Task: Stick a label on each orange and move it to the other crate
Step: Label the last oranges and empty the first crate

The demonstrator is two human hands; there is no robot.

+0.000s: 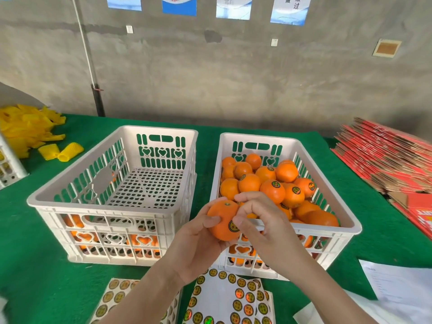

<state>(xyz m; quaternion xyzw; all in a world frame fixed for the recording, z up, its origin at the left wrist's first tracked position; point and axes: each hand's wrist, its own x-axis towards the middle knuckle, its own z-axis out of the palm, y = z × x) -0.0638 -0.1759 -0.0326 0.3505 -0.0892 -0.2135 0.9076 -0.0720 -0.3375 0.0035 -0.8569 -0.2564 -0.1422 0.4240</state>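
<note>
My left hand [196,249] grips an orange [219,218] from below, over the near left corner of the right white crate [350,222]. My right hand [259,220] has its thumb on a round dark-and-gold label [231,226] on the orange's front, and its curled fingers lie on the fruit's top. The right crate holds several oranges [272,190], many with labels showing. In the left white crate [112,208] the far part of the floor is bare, and oranges show through its near wall. Label sheets [224,298] lie below my hands.
A second label sheet [114,293] lies at the lower left on the green table cover [35,230]. Yellow foam nets [28,129] are piled at the far left. Flat red cartons [388,155] are stacked at the right, and white papers [397,284] lie at the near right.
</note>
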